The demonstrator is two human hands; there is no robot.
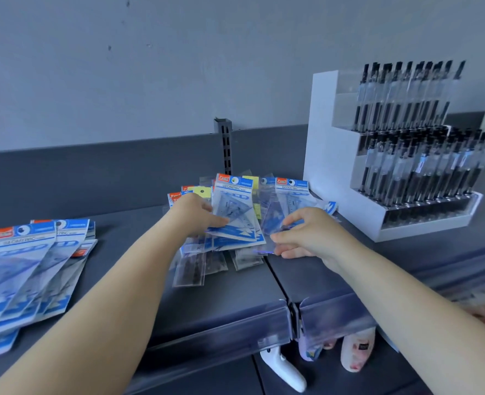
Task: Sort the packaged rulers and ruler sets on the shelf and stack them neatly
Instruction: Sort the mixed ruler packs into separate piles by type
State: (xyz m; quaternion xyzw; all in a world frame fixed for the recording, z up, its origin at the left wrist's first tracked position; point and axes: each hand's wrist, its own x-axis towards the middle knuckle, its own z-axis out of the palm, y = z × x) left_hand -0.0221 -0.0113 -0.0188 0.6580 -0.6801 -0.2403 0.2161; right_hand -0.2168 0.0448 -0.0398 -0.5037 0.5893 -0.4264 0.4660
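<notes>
A loose pile of packaged ruler sets (291,195) lies at the middle back of the dark shelf (138,269). My left hand (194,213) grips a blue-and-white "Geometric" set pack (232,206) by its lower left edge, thumb on top. To its right, my right hand (307,232) pinches a clear packet with a blue triangle ruler (275,220) at the pile's front edge. Narrow clear ruler packs (190,269) stick out from under the pile toward me. A fanned stack of the same blue sets (27,269) lies at the shelf's left end.
A white tiered display full of black pens (406,155) stands at the right back, close to the pile. A slotted metal upright (226,143) rises behind the pile. Below the shelf's front edge, white and patterned items (355,352) hang.
</notes>
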